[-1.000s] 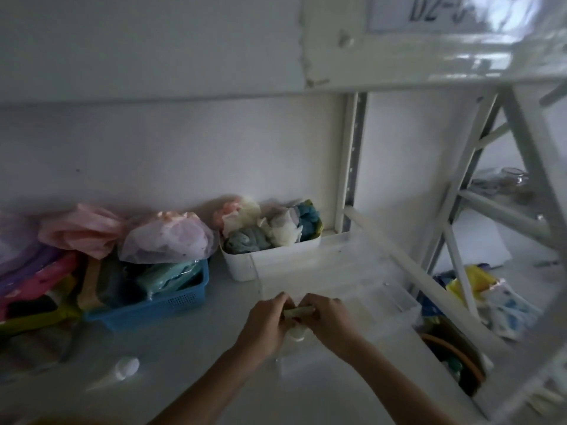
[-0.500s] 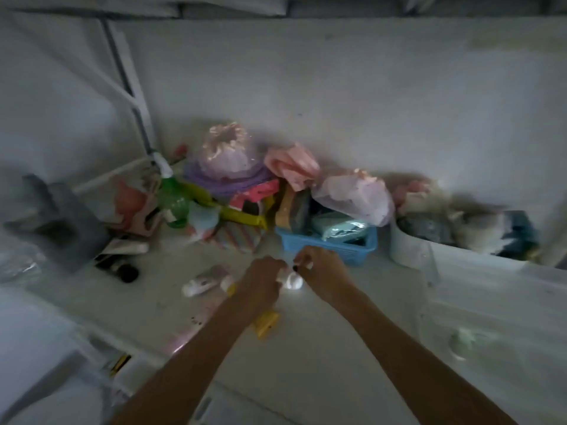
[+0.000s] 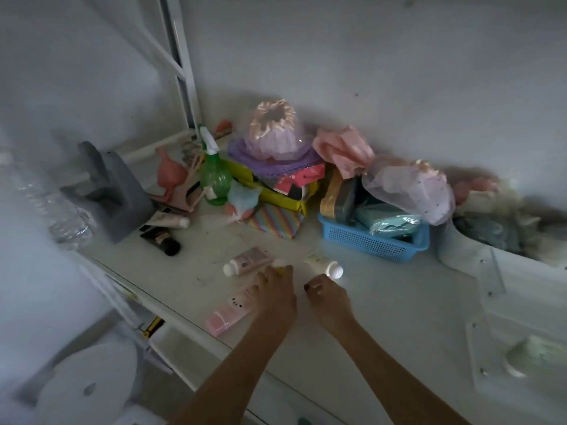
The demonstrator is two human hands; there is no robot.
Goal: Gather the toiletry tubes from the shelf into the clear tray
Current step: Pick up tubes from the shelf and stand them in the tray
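Note:
Several toiletry tubes lie on the white shelf (image 3: 383, 302). My left hand (image 3: 276, 294) rests on a yellow tube (image 3: 279, 265) with a white cap, fingers closed over it. My right hand (image 3: 326, 294) holds nothing; its curled fingertips are just short of the cap of a white tube (image 3: 323, 262). A short pink tube (image 3: 247, 261) lies left of the yellow one. A long pink tube (image 3: 228, 312) lies near the shelf's front edge, partly under my left hand. The clear tray (image 3: 491, 280) stands at the right with a pale green tube (image 3: 530, 354) inside.
A blue basket (image 3: 368, 243), a green spray bottle (image 3: 214, 176), shower caps, a striped pouch (image 3: 276, 220) and a grey holder (image 3: 113, 191) crowd the back of the shelf. A white tube (image 3: 173, 222) and a black tube (image 3: 161, 240) lie by the grey holder.
The view swung left from the tray to the shelf's middle. Both hands left the tray and came down over the loose tubes; the pale green tube stayed in the tray.

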